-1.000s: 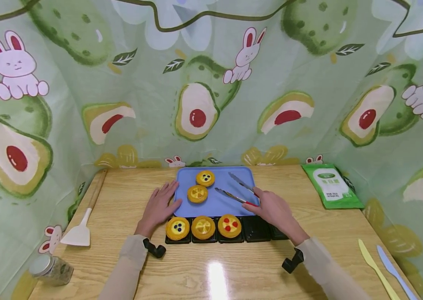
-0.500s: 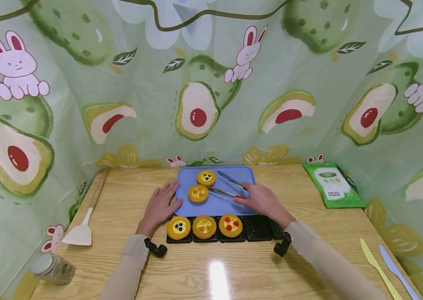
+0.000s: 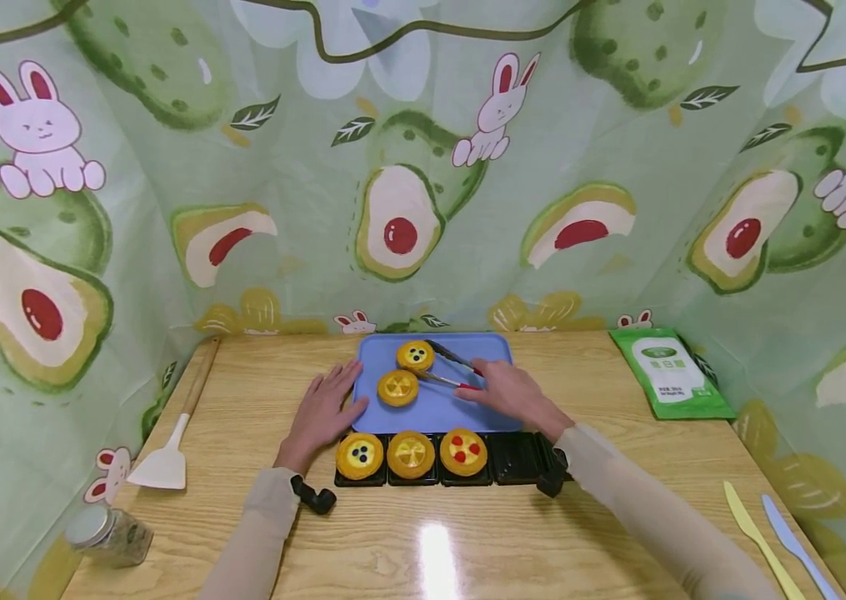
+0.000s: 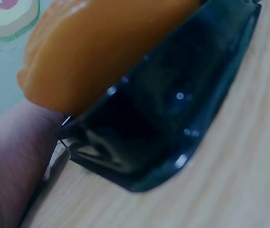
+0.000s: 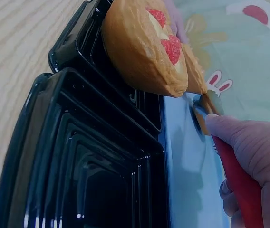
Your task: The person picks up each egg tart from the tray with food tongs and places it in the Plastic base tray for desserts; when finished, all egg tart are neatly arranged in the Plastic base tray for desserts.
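Observation:
My left hand rests with straight fingers on the left edge of a blue tray. The right hand grips red-handled tongs over that tray. Their tips reach the right side of a blueberry-topped tart, one arm beyond it and one just in front. Closer to me on the tray lies a tart with orange-like wedges. In the right wrist view the thumb presses along the red handle, and a berry tart hides part of the tongs' far end.
In front of the tray, a row of black plastic cups holds a blueberry tart, a wedge-topped tart and a red-berry tart; a bare black cup follows. Around lie a spatula, jar, green packet and plastic knives.
My right hand has moved left with the tongs, bringing their tips from the tray's open right part to the far blueberry tart. The left hand has stayed on the tray edge.

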The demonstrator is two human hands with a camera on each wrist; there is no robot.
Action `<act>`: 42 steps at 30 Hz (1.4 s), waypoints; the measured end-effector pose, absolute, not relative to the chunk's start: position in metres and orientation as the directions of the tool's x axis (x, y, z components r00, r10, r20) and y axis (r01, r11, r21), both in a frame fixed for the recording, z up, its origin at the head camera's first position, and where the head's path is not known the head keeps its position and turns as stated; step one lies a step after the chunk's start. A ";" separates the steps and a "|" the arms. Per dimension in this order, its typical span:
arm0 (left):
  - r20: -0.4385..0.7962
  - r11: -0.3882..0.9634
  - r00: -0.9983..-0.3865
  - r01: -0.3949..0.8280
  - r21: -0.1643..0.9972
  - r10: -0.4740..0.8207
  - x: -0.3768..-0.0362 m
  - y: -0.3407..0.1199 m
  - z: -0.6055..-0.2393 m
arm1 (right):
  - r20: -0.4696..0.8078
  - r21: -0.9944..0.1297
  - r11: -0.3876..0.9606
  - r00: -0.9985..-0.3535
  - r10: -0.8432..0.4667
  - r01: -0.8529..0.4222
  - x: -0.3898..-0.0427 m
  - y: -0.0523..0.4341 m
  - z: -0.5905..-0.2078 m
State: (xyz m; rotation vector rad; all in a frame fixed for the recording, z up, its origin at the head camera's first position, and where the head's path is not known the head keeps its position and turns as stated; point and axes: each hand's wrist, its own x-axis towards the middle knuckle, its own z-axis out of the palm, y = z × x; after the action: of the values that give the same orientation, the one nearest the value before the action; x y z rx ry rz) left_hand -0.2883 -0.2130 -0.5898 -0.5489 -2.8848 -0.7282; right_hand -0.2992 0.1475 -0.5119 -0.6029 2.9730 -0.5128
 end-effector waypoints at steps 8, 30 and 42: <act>0.201 0.822 -0.929 0.368 0.435 0.310 -0.289 -0.212 -0.594 | 0.017 -0.326 0.860 -0.911 -0.411 -0.394 -0.305 0.143 -0.517; 0.218 0.819 -0.920 0.389 0.421 0.325 -0.289 -0.211 -0.593 | 0.020 -0.313 0.866 -0.914 -0.404 -0.390 -0.308 0.143 -0.519; 0.199 0.825 -0.924 0.382 0.417 0.327 -0.291 -0.213 -0.592 | 0.038 -0.306 0.860 -0.908 -0.416 -0.407 -0.308 0.139 -0.515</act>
State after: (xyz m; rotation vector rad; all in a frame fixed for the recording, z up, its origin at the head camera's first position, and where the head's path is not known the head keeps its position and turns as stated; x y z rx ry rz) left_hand -0.2906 -0.2134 -0.5917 -0.5626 -2.8865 -0.6976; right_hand -0.3079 0.1394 -0.5155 -0.6644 3.0014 -0.4843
